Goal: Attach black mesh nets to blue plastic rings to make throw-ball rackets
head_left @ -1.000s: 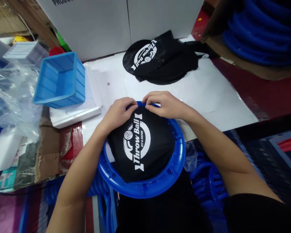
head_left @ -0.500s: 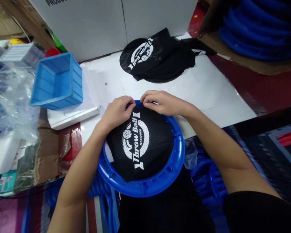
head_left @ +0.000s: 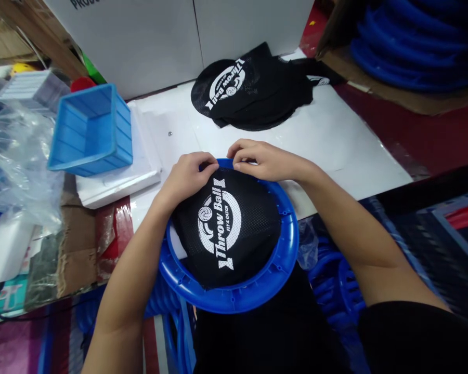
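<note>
One blue ring (head_left: 234, 301) is sitting nearest, with one black mesh disc (head_left: 257, 223) lying inside it. At their far edge, directly beneath the fingers, two hands, the left hand (head_left: 193, 176) and right hand (head_left: 265, 161), are curling inward; whether they are clamping the mesh, I cannot tell. Beyond, one blue bin (head_left: 89, 130) is standing leftward, and several overlapping black discs (head_left: 273, 104), too hidden for counting, are lying on the table (head_left: 359, 145).

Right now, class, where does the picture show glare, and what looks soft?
Head view: glints on the blue ring and plastic bag; head view: blue stack at upper right looks dim, soft; head view: lettering on the black cloth legible.
</note>
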Demonstrator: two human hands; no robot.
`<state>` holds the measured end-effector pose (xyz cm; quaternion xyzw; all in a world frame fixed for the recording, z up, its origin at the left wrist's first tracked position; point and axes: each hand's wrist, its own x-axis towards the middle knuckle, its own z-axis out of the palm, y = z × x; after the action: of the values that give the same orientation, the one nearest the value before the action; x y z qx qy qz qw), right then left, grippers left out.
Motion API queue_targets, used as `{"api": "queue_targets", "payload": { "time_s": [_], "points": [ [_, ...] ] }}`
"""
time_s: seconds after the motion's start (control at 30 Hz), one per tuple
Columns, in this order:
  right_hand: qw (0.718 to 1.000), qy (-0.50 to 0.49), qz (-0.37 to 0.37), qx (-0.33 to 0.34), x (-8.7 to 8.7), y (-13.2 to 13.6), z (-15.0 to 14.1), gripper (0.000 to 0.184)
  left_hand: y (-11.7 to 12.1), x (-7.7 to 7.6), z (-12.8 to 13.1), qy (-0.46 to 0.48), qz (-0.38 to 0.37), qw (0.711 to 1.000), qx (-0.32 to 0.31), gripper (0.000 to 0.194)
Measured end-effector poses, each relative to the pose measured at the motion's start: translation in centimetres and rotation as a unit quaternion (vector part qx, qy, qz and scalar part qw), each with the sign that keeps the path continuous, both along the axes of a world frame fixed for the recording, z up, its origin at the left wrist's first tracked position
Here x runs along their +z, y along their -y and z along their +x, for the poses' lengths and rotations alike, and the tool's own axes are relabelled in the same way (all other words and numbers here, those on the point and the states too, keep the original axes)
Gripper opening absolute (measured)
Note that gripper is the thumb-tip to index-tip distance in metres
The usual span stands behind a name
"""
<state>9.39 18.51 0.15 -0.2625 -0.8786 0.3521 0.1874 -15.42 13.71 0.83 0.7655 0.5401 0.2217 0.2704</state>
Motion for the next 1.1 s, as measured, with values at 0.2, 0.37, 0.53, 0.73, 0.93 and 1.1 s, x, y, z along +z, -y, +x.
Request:
{"api": "queue_targets", "payload": {
  "time_s": [0.2, 0.37, 0.53, 0.73, 0.93, 1.1],
  "points": [
    [1.000, 0.005, 0.007, 0.002, 0.3, 0.2, 0.2, 0.025, 0.1, -0.3, 0.2, -0.003, 0.012, 1.000, 0.008, 0.015],
    [1.000, 0.007, -0.003, 0.004, 0.2, -0.1, 0.2, 0.022, 0.1, -0.5, 0.3, -0.002, 0.025, 1.000, 0.010, 0.015],
    [1.000, 0.003, -0.023, -0.015, 0.4, 0.0, 0.2, 0.020, 0.0, -0.7, 0.1, 0.006, 0.018, 1.000, 0.007, 0.015],
    [0.996, -0.005, -0.076, -0.039, 0.4, -0.2, 0.0, 0.018, -0.1, -0.4, 0.4, -0.008, 0.015, 1.000, 0.014, 0.016],
    [0.990, -0.008, -0.134, -0.039, 0.5, -0.8, 0.3, 0.017, 0.1, -0.2, 1.0, -0.019, 0.022, 0.999, 0.036, 0.015],
    [0.988, -0.026, -0.144, -0.045, 0.3, -1.0, 0.4, 0.016, 0.0, -0.6, 0.7, 0.009, 0.016, 0.999, 0.029, 0.015]
  ]
}}
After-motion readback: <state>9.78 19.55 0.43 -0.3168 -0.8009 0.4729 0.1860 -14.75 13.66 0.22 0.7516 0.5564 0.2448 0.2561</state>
